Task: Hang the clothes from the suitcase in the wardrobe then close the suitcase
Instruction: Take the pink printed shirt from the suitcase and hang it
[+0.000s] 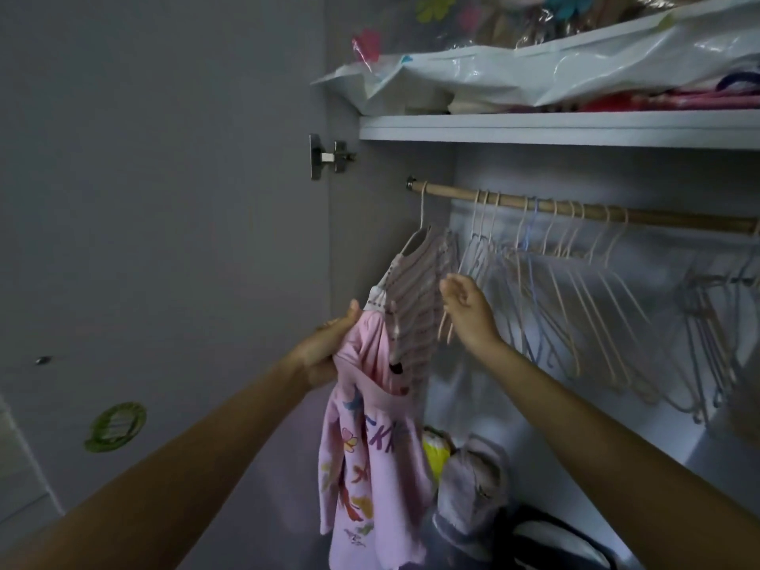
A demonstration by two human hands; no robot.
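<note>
Here, wardrobe (411, 166) holds hangers (575, 281); left hand (325, 347) grips pink dress (362, 466), right hand (469, 306) fingers loosely curled, empty.

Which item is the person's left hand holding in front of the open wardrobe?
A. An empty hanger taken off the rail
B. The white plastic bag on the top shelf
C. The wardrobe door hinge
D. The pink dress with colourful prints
D: the left hand grips the top of the pink dress, which hangs down beside the striped garment already on the wooden rail, while the right hand reaches toward the empty hangers.
</note>
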